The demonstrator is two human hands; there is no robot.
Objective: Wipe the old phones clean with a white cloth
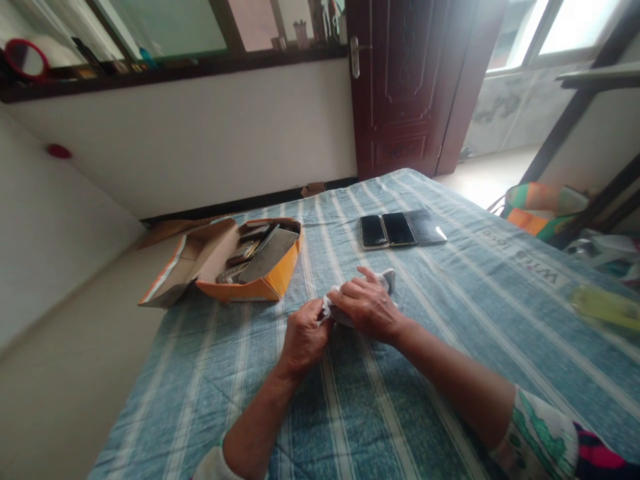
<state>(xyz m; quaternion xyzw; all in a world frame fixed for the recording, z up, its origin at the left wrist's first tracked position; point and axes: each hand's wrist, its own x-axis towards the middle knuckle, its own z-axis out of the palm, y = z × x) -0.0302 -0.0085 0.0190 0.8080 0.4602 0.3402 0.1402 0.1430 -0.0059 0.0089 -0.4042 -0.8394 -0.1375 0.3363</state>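
A crumpled white cloth (389, 281) was at the centre of the frame, above a blue striped sheet (240, 373). The left hand (306, 333) had its fingers closed on the cloth's left end; the right hand (367, 303) gripped its middle, fingers curled over. Three flat dark devices (399, 229) lay side by side right of centre; an open orange box (286, 272) of similar items sat left of centre.

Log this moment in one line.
left hand: closed at cloth; right hand: gripping cloth; box: open; three flat devices: side by side
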